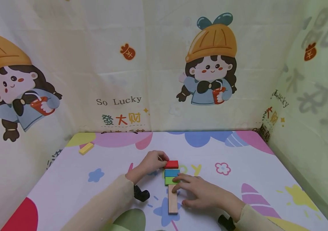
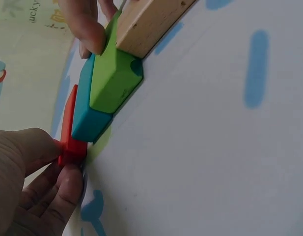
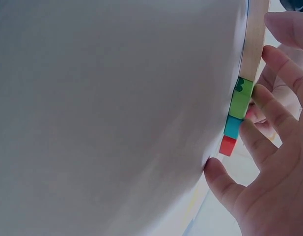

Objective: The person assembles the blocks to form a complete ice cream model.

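Several blocks lie in a line running away from me: a plain wooden block [image 1: 172,203] nearest, then a green block [image 1: 169,181], a blue block [image 1: 171,173] and a red block [image 1: 172,164]. My left hand [image 1: 150,164] pinches the left end of the red block, thumb on one side and fingers on the other, as the left wrist view shows. A narrow gap separates red from blue in the head view. From the right, my right hand [image 1: 204,192] reaches over with spread fingers, its fingertips [image 3: 261,91] at the wooden, green and blue blocks.
A yellow block [image 1: 86,148] lies alone near the table's far left corner. The white tabletop [image 1: 117,195] has printed stars, flowers and coloured shapes. Patterned cloth [image 1: 158,80] hangs behind the table and along both sides.
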Tool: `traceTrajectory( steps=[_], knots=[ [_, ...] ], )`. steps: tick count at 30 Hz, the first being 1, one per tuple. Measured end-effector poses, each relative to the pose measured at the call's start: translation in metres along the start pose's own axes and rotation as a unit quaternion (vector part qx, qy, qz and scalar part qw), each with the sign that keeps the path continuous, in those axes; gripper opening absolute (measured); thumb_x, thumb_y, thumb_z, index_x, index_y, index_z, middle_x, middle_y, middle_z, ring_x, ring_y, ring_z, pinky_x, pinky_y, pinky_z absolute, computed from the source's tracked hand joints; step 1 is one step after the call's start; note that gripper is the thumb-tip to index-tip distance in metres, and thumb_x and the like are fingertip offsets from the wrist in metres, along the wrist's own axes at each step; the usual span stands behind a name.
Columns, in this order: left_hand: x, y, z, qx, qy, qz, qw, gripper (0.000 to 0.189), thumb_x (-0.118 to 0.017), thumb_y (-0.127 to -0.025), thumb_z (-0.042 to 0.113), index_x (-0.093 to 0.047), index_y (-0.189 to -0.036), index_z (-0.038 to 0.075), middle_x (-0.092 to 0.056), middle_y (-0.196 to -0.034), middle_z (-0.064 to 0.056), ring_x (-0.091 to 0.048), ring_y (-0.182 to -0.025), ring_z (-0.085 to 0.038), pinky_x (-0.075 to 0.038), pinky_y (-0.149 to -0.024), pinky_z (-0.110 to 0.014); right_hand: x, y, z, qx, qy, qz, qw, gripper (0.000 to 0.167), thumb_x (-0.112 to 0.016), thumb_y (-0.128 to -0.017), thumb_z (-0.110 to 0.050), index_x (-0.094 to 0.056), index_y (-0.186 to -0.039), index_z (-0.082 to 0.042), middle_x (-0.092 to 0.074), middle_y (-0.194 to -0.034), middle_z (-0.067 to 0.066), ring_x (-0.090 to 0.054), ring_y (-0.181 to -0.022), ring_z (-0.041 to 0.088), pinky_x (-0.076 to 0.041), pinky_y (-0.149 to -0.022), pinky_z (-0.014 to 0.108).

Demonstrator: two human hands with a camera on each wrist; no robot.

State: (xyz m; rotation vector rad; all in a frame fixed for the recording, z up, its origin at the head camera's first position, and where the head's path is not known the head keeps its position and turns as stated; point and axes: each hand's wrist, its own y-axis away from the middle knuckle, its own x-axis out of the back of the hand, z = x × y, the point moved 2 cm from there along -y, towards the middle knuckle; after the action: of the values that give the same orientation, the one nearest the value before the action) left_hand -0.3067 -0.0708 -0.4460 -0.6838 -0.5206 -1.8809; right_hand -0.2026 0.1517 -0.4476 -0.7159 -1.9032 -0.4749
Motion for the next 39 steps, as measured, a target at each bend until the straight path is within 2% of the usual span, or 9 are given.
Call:
traceTrajectory(
  steps=[8, 22, 30, 37, 39],
  knots=[
    [-0.004, 0.005, 0.001, -0.006, -0.002, -0.019, 0.9998, 0.012, -0.072, -0.095, 0.018, -0.075, -0.107, 0.017, -0.068, -0.098, 0.002, -0.061, -0.084, -0.016, -0.056, -0.073, -0.028, 0.001, 0.001, -0.001, 0.006, 0.005, 0.007, 0.9999, 0.043, -0.073, -0.094, -0.035, -0.057, -0.133, -0.047, -0.047, -0.153, -0.012, -0.045, -0.143, 0.019, -0.044, -0.108, 0.059],
    [-0.002, 0.008, -0.002, -0.007, -0.003, -0.009, 0.9999, 0.012, -0.071, -0.097, 0.019, -0.074, -0.108, 0.016, -0.069, -0.099, 0.001, -0.061, -0.084, -0.016, -0.056, -0.071, -0.027, 0.002, 0.002, -0.004, -0.006, -0.004, 0.0, 1.0, 0.042, -0.073, -0.094, -0.036, -0.058, -0.132, -0.048, -0.047, -0.153, -0.013, -0.045, -0.143, 0.018, -0.043, -0.11, 0.059],
    [0.01, 0.011, -0.012, -0.011, -0.032, 0.012, 0.9993, 0.01, -0.072, -0.097, 0.021, -0.075, -0.106, 0.017, -0.069, -0.098, 0.004, -0.06, -0.088, -0.015, -0.055, -0.08, -0.029, 0.002, 0.002, -0.005, 0.0, 0.004, 0.003, 1.0, 0.042, -0.073, -0.094, -0.036, -0.058, -0.132, -0.047, -0.048, -0.153, -0.011, -0.046, -0.143, 0.019, -0.044, -0.109, 0.059],
    [0.027, 0.015, -0.026, 0.023, -0.043, 0.03, 0.9983, 0.011, -0.071, -0.097, 0.019, -0.074, -0.107, 0.017, -0.069, -0.099, 0.003, -0.06, -0.087, -0.016, -0.056, -0.069, -0.028, 0.001, 0.001, -0.004, 0.005, 0.012, 0.006, 0.9999, 0.043, -0.072, -0.094, -0.036, -0.058, -0.134, -0.046, -0.048, -0.153, -0.01, -0.046, -0.143, 0.02, -0.045, -0.108, 0.058],
    [0.032, 0.017, -0.031, 0.027, -0.05, 0.038, 0.9977, 0.011, -0.071, -0.097, 0.019, -0.074, -0.107, 0.017, -0.069, -0.099, 0.003, -0.06, -0.087, -0.016, -0.057, -0.071, -0.028, 0.001, 0.001, -0.004, 0.005, 0.014, 0.006, 0.9999, 0.043, -0.072, -0.094, -0.036, -0.058, -0.134, -0.046, -0.048, -0.153, -0.011, -0.045, -0.144, 0.02, -0.045, -0.108, 0.058]
  ],
)
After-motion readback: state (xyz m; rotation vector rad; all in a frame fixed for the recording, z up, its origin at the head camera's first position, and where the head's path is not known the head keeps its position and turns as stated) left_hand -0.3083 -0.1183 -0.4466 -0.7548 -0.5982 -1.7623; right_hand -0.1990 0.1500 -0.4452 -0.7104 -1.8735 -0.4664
